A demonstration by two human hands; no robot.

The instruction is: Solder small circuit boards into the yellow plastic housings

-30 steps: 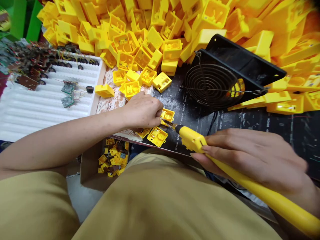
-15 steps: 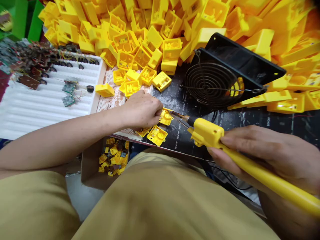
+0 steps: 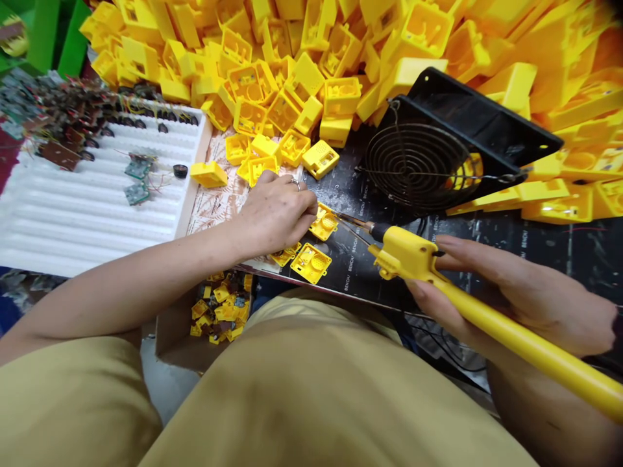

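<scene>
Firstly, a left hand [image 3: 277,217] was logged curled against a small yellow plastic case [image 3: 324,225], its grip unclear; a yellow soldering iron [image 3: 402,253], tip aimed leftward at the case, was held firmly by the right hand [image 3: 525,305].

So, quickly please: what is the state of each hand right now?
Left hand: closed, curled at a yellow plastic case; cannot tell if it holds it.
Right hand: closed, holding a yellow soldering iron.
</scene>
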